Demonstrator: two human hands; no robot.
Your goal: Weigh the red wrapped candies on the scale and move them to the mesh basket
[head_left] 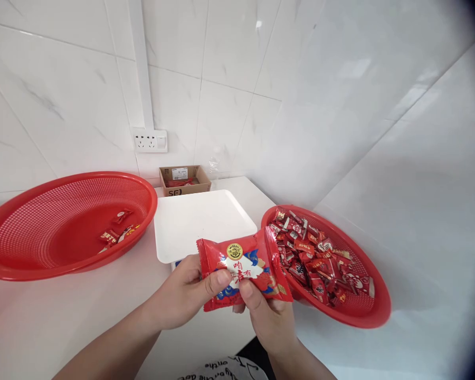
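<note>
I note the left hand (184, 295) and right hand (272, 322) both gripping the red packet (247, 258) between them, white tray (206, 216) just beyond; light, even thumb pressure, clear of the crimped ends (282, 266), would in my judgement best keep it intact.

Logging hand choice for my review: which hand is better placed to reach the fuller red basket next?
Likely the right hand: it is nearer the fuller red basket, though both it and the left hand hold the red printed packet.
</note>
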